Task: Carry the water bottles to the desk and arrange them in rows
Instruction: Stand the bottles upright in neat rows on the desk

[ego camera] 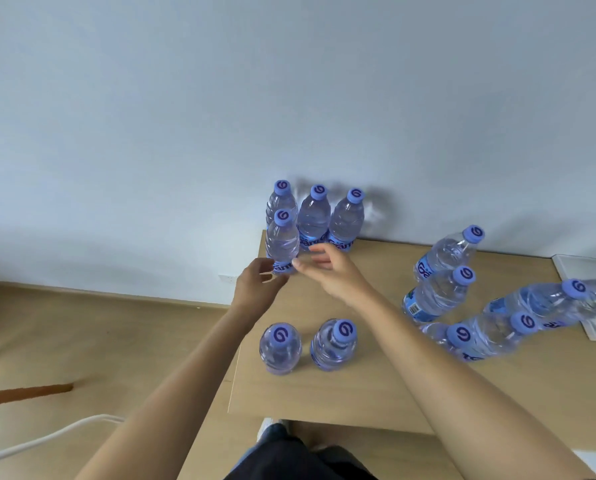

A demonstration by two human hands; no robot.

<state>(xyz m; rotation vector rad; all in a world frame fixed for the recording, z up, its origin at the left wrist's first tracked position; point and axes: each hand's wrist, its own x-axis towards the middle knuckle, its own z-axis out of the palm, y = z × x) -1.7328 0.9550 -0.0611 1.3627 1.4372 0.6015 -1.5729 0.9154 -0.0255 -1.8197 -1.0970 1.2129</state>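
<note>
My left hand [255,284] is curled round the base of an upright water bottle [282,242] at the far left corner of the bench [341,386], its fingers wrapped against the blue label. My right hand [331,268] sits just beside it with the fingers loosely spread, the fingertips [298,264] touching or nearly touching the same bottle's lower edge; I cannot tell whether they press on it. Right behind that bottle stands a back row of three bottles [315,216] against the pale wall [289,81], all upright with purple caps, close together. Nearer to me, between my forearms, two more bottles [307,344] stand upright side by side, a small gap between them, well apart from the back row. Off to the right of my right arm I see a loose cluster of bottles [462,296]: two near the wall side, one behind the other, and several more crowded together toward the bench's right part, leaning across each other in the wide lens so I cannot count them surely. Some of those reach over a white tray [573,265] at the right edge. Left of the bench lies wooden floor [81,334], with a white cable [47,438] running across the lower left corner.
</note>
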